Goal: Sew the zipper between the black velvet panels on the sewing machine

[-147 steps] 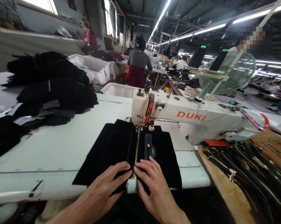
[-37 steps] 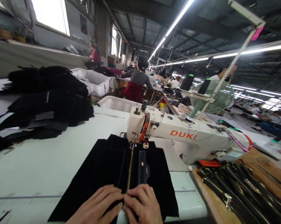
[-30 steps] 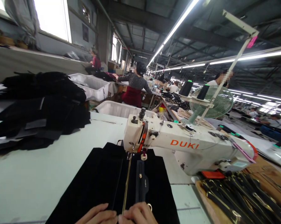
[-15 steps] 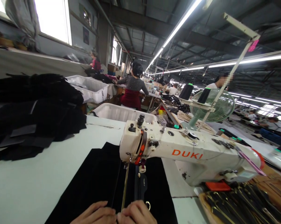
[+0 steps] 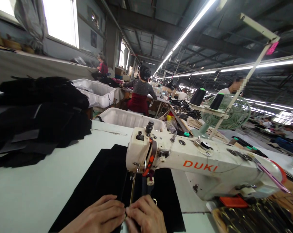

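Observation:
A black fabric panel (image 5: pixel 100 181) lies flat on the pale sewing table (image 5: pixel 39 187), running under the head of a white DUKI sewing machine (image 5: pixel 185 161). A gold zipper strip (image 5: pixel 132 194) runs down the panel from the needle area toward me. My left hand (image 5: pixel 100 216) and my right hand (image 5: pixel 144 216) press side by side on the fabric at the zipper's near end, fingertips touching each other. A small metal ring shows just beyond my right hand.
A heap of black fabric pieces (image 5: pixel 37 113) sits at the left. White bins (image 5: pixel 129 118) stand behind the table. Black and gold zippers (image 5: pixel 258 216) lie on a board at the right. A green fan (image 5: pixel 230 111) stands beyond the machine. Other people work at far tables.
My hands have drawn closer together and closer to the needle along the zipper. The view has tilted up, so the machine sits lower in frame and the hands are at the bottom edge.

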Demonstrator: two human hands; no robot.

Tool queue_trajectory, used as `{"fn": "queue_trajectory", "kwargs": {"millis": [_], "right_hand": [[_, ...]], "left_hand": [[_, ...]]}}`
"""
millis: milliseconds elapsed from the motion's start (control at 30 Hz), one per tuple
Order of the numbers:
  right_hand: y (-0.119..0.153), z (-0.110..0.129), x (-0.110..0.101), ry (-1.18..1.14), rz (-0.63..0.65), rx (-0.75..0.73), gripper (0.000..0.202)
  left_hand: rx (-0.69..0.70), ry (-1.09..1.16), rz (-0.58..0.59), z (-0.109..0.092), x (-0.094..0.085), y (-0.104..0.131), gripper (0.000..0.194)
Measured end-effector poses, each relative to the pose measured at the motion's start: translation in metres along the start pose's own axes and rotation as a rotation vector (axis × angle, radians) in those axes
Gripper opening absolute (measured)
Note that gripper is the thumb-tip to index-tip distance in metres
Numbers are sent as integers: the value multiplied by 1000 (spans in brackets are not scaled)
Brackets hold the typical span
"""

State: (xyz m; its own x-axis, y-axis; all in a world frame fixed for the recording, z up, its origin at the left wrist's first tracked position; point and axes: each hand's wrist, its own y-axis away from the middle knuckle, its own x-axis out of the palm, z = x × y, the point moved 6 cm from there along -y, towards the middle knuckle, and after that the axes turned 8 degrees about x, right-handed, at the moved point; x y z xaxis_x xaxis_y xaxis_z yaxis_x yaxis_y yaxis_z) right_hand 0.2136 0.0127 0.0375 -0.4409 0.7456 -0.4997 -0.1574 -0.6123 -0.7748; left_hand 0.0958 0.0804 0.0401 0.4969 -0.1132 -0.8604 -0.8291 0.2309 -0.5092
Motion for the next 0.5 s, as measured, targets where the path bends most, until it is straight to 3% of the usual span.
{"fn": "queue_trajectory", "kwargs": {"millis": [200,300,400,500], "right_hand": [[-15,-5,0,8,80,17,31],[-17,-13,4,12,118,47,25],[-19,-21,9,27,168,63,18],[-22,-28,13,35,211,84,12]], "left_hand": [[-46,5,-47,8,-15,-10,53],[8,-35,-41,10,-32,-23,47],[51,-108,-124,11,-52,-37,44],[33,-147,-176,15,-57,-42,47]]}}
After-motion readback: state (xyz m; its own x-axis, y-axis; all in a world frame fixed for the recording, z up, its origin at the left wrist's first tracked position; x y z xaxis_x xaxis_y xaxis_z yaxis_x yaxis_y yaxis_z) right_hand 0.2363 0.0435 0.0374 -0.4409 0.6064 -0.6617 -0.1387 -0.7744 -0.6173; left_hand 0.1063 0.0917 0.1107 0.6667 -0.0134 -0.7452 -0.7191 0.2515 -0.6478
